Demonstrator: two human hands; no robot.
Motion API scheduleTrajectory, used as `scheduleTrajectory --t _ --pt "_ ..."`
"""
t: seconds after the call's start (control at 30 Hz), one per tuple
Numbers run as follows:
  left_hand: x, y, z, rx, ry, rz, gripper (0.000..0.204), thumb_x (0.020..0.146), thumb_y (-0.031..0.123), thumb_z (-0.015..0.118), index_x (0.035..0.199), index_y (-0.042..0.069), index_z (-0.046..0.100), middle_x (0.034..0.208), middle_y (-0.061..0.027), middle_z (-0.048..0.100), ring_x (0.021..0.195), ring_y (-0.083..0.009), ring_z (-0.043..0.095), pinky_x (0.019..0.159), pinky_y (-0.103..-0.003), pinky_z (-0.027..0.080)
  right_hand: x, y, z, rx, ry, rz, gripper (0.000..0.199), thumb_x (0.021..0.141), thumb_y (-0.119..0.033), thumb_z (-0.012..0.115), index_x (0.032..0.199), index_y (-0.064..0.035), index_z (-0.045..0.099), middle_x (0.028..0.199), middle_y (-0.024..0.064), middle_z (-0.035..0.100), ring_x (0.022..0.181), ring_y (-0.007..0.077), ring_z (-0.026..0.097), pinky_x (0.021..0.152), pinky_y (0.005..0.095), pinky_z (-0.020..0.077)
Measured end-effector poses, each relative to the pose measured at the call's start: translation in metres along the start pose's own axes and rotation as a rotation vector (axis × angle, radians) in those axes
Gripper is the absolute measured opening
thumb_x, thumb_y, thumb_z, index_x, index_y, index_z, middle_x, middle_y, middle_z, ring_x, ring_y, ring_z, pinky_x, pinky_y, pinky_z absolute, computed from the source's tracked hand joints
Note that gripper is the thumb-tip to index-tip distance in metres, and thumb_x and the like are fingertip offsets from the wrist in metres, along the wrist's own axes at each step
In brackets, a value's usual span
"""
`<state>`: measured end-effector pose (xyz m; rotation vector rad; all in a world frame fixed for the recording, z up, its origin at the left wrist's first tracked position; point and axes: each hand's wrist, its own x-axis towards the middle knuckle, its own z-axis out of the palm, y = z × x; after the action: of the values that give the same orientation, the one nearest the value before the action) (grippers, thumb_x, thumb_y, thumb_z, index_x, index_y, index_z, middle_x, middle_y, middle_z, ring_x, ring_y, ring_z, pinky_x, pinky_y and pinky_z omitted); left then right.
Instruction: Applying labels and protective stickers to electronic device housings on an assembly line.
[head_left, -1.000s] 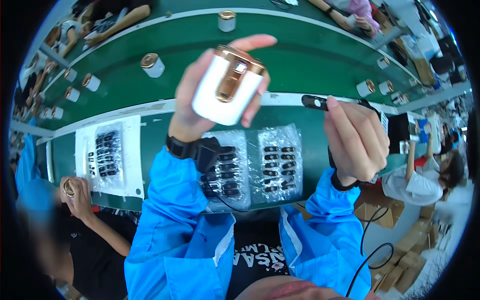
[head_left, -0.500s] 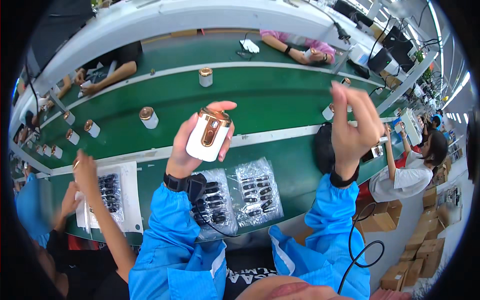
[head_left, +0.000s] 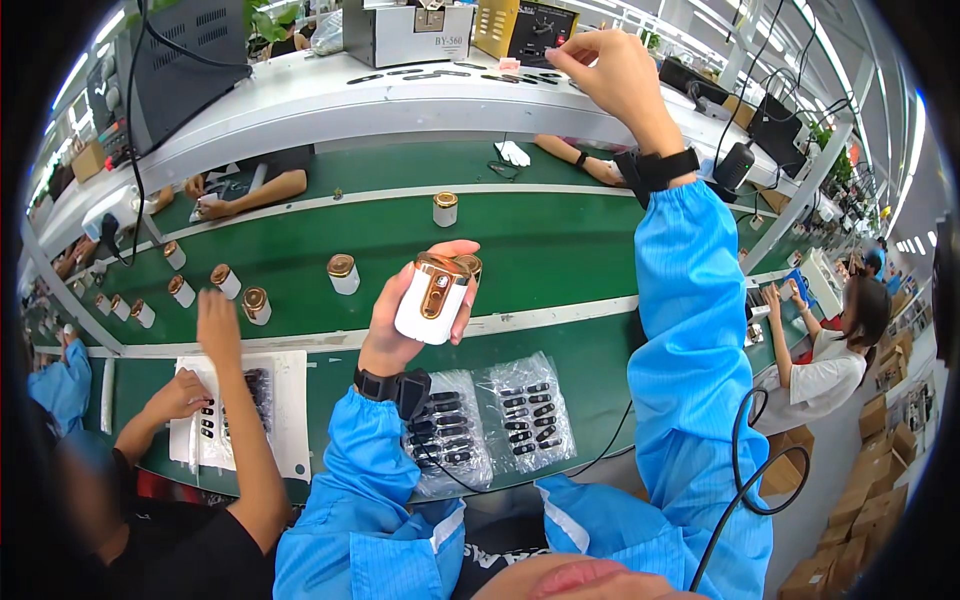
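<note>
My left hand [head_left: 388, 335] grips a white cylindrical device [head_left: 428, 312] with a shiny copper-coloured top and an oval copper panel on its side, tilted slightly above the bench. My right hand [head_left: 622, 75] is raised over the white shelf [head_left: 300, 95], thumb and fingertips drawn together in a pinch. Whether anything small sits between those fingertips cannot be made out. Close to them lie a small pink piece [head_left: 509, 64] and several flat black oval pieces [head_left: 435, 73] along the shelf. Two clear plastic bubble sheets, the left one [head_left: 446, 435] and the right one [head_left: 530, 400], carry rows of black oval parts.
Similar devices [head_left: 343, 274] stand on the green conveyor belt [head_left: 540, 250]. At my left a co-worker's hand [head_left: 180, 393] is over a white board [head_left: 293, 420]. A grey box [head_left: 408, 35] and a yellow-black box [head_left: 525, 32] stand on the shelf. A black cable [head_left: 745, 480] loops beside my right sleeve.
My right hand has moved up and away, from above the belt to over the shelf. The view has tilted up, showing the shelf top. My left hand still holds the device.
</note>
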<state>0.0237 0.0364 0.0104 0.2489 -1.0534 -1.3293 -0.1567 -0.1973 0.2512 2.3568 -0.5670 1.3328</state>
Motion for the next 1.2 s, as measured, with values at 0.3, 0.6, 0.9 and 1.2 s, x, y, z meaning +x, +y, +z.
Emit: scheduleTrajectory --t 0.3,0.6,0.9,1.2 --pt "-0.001 0.003 -0.001 0.004 0.001 0.007 0.082 0.104 0.059 0.045 0.155 -0.005 0.039 0.098 -0.0173 0.061 0.064 -0.0208 0.064 0.049 -0.032 0.054 0.009 0.041 0.024 0.139 -0.154 0.05 0.02 0.086 -0.027 0.082 0.089 -0.0077 0.084 0.081 0.0085 0.078 0.077 0.0206 0.077 0.068 0.0316 0.0582" --pt "0.003 0.001 -0.004 0.016 -0.029 -0.01 0.086 0.102 0.061 0.048 0.158 -0.004 0.036 0.098 -0.0167 0.065 0.065 -0.0222 0.065 0.056 -0.032 0.055 0.008 0.01 -0.007 0.203 0.106 0.081 0.022 0.094 -0.017 0.072 0.104 0.0029 0.077 0.077 0.0132 0.073 0.069 0.0196 0.071 0.064 0.0339 0.0538" --pt "0.017 -0.033 -0.002 0.029 0.052 -0.094 0.09 0.106 0.061 0.047 0.163 -0.004 0.024 0.114 -0.0148 0.058 0.069 -0.0159 0.058 0.048 -0.025 0.049 -0.211 -0.071 -0.106 0.171 0.361 0.362 0.009 0.086 -0.014 0.081 0.09 -0.0065 0.081 0.077 0.0069 0.075 0.073 0.0183 0.074 0.062 0.0288 0.0558" --pt "0.015 -0.049 0.011 0.38 0.131 -0.1 0.089 0.106 0.061 0.049 0.165 -0.001 0.023 0.116 -0.0107 0.057 0.075 -0.0145 0.059 0.062 -0.03 0.054 -0.443 -0.088 -0.169 0.102 0.081 1.055 0.011 0.095 0.0 0.072 0.106 0.0013 0.075 0.078 0.003 0.07 0.067 0.005 0.063 0.06 0.0222 0.0474"
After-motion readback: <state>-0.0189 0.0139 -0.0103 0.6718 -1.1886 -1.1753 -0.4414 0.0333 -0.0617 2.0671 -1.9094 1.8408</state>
